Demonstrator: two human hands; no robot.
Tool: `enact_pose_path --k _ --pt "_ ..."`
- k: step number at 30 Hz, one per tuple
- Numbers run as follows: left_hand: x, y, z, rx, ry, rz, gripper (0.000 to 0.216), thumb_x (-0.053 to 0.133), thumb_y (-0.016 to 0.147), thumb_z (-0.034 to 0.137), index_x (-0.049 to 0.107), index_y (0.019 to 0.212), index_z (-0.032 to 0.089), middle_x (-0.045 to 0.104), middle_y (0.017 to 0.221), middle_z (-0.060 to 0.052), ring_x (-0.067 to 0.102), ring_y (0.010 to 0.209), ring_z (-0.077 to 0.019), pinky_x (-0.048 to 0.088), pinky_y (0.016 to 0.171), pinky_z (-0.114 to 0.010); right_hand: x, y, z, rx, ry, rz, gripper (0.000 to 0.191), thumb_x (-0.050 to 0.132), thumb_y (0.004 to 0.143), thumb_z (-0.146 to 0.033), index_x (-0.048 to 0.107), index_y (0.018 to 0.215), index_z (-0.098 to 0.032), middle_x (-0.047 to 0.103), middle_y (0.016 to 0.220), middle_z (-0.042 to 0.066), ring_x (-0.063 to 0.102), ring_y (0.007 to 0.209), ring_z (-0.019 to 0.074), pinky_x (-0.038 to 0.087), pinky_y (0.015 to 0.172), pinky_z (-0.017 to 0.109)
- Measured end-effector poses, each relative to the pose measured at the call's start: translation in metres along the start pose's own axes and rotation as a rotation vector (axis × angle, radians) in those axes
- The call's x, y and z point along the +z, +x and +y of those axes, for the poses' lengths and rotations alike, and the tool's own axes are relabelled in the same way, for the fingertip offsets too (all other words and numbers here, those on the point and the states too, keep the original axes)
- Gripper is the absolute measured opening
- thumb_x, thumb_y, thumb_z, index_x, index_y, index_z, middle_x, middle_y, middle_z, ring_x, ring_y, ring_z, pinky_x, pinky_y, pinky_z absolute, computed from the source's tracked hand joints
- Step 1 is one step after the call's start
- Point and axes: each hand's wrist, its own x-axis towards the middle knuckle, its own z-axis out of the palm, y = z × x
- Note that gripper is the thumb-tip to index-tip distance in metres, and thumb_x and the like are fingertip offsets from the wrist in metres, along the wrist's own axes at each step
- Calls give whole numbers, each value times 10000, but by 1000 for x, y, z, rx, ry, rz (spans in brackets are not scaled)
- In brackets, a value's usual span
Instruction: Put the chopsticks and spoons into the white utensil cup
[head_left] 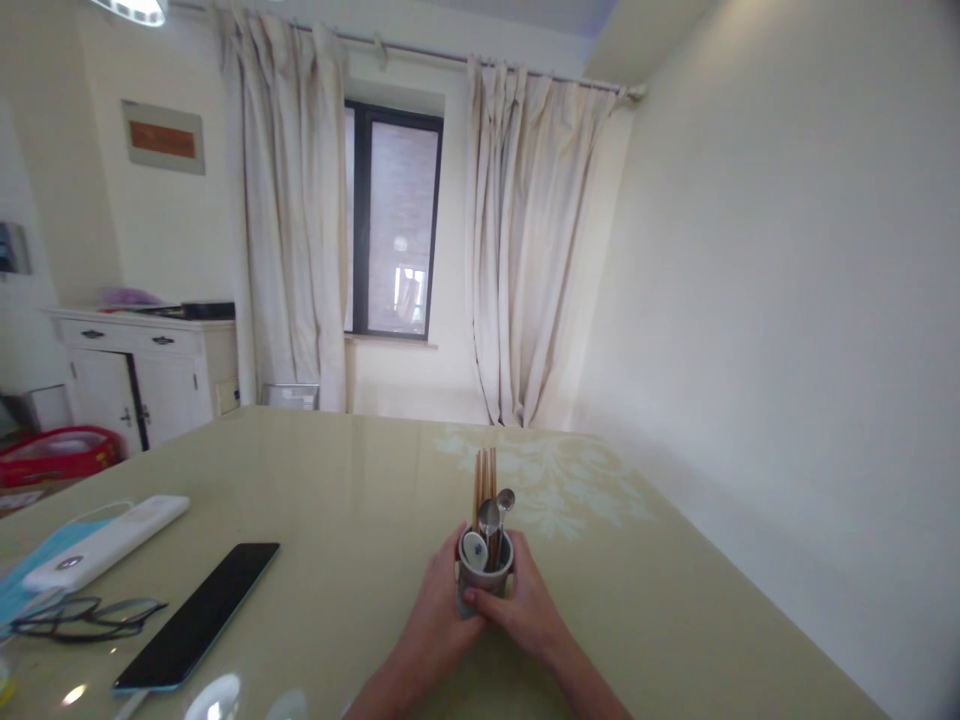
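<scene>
Both of my hands are wrapped round a pale utensil holder near the front middle of the table. My left hand presses on its left side, and my right hand grips its right side with the thumb across the front. Several wooden chopsticks stand upright in the holder. Two metal spoons lean among them, bowls up. A white ceramic spoon with a blue mark rests at the holder's left rim. The far sides of both hands' fingers are hidden behind the holder.
On the left of the glossy table lie a black phone with a cable, eyeglasses, a white power strip-like device and a blue mask. A wall runs along the right edge. A red basket stands beyond the left edge.
</scene>
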Motion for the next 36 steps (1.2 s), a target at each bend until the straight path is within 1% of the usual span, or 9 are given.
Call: enact_pose_path --k 3,8,10,16,20,23,26,29,36 --pt "-3 1 2 35 -42 -44 740 817 820 367 529 1489 238 614 1504 -156 579 1376 -374 461 1172 -488 -4 0 -4 20 5 -41 817 959 673 -586 630 1305 -185 716 1229 142 678 1174 388 530 1052 524" --pt "-19 6 0 -103 -96 -28 1203 956 644 332 302 1647 210 528 1593 -205 472 1495 -403 362 1249 -556 -25 7 -2 59 -14 4 1025 871 675 -748 521 1466 -198 630 1428 201 595 1336 420 500 1079 540" --pt "-22 8 1 -133 -146 -71 1235 962 623 300 287 1655 229 534 1595 -195 497 1481 -395 370 1243 -557 -32 9 -1 94 14 -7 1019 860 674 -756 519 1468 -215 626 1446 197 598 1342 416 501 1079 546" --pt "-19 7 12 -69 -209 -191 752 889 717 223 592 1408 230 680 1445 -142 643 1314 -365 504 1115 -466 -29 6 -6 97 61 -194 819 882 702 -715 653 1304 -210 747 1267 151 701 1178 395 568 952 506" --pt "-24 5 13 -110 -181 -231 743 921 690 246 623 1370 224 710 1398 -141 683 1232 -369 550 1036 -459 -23 4 -10 77 21 -203 814 873 701 -741 671 1280 -206 756 1239 144 700 1162 393 572 927 493" --pt "-33 6 14 -112 -154 -241 740 939 705 340 631 1368 220 710 1394 -148 689 1222 -370 558 1027 -454 -21 3 -11 66 40 -215 842 881 695 -740 652 1311 -213 735 1288 144 683 1200 388 578 944 488" --pt "-42 10 15 -109 -153 -236 742 936 716 422 632 1359 212 719 1376 -154 710 1189 -368 569 1011 -458 -20 3 -9 66 42 -221 884 878 701 -741 617 1369 -226 689 1376 160 660 1252 392 571 979 512" --pt "-53 16 12 -141 -126 -172 719 930 692 372 632 1324 206 737 1337 -157 714 1182 -366 574 1006 -469 -20 3 -4 92 -2 -200 944 880 692 -747 580 1423 -230 638 1441 191 632 1299 408 552 1007 547" --pt "-83 28 -6 -214 -114 -1 732 919 606 317 639 1269 182 750 1295 -178 686 1236 -377 541 1063 -505 -23 2 4 130 -42 -178 897 875 737 -701 592 1446 -228 660 1392 194 637 1298 386 545 1029 539"
